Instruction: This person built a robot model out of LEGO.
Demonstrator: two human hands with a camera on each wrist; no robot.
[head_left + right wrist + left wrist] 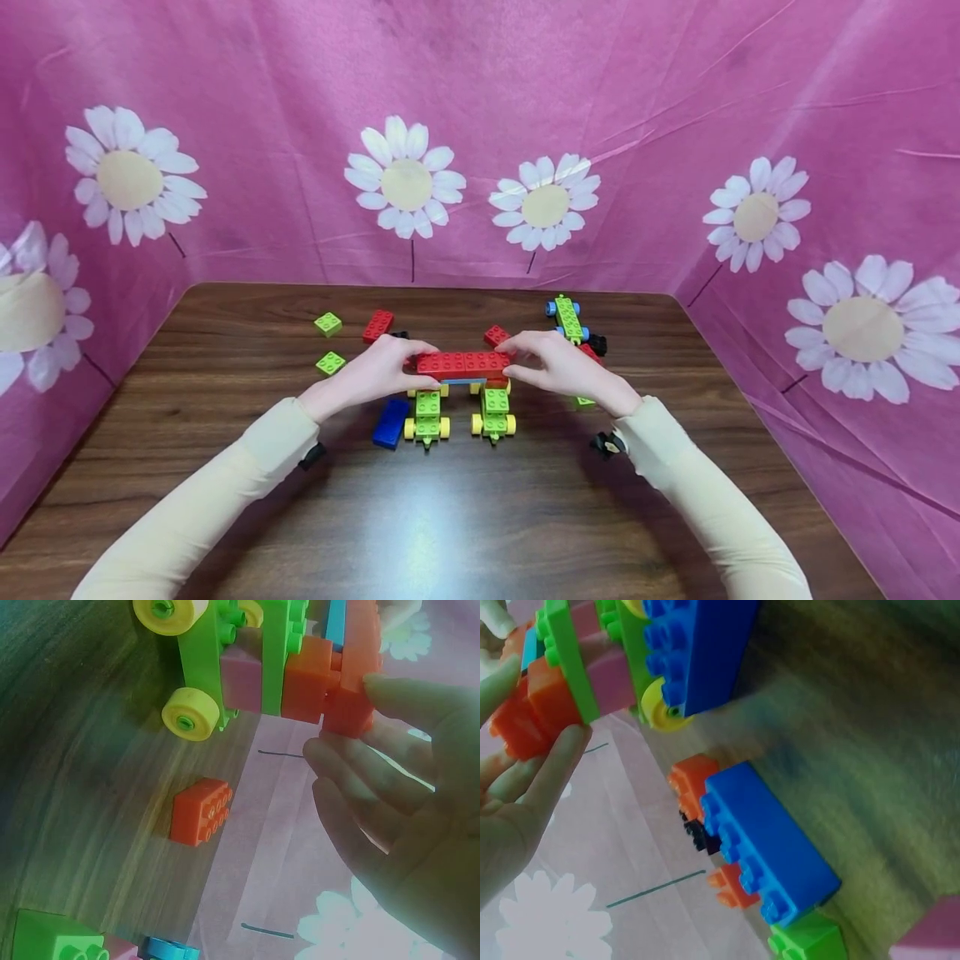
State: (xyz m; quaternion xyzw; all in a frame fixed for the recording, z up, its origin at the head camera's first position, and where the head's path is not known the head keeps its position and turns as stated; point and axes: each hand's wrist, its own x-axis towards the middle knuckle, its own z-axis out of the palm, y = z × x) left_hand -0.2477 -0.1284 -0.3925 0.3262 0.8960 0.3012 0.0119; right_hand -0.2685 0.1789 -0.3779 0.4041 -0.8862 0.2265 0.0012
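A row of red toy bricks (465, 363) lies level as a bridge on top of a built structure, with a thin blue layer showing below it. Under its two ends stand green wheeled bases (427, 406) with yellow wheels (190, 714). My left hand (375, 368) pinches the row's left end between thumb and fingers. At the opposite end, my right hand (557, 363) grips with its thumb and fingertips. Both wrist views show a green plate (274, 660) and a pink block (241, 681) stacked beneath the red end bricks, which look orange there.
Left of the structure lies a blue brick (390, 423). Farther back are loose green bricks (327, 324), a red brick (378, 326) and a smaller red brick (496, 335). A green car base with blue wheels (567, 318) sits back right, near black pieces (597, 343). A flowered pink cloth (480, 75) surrounds the table.
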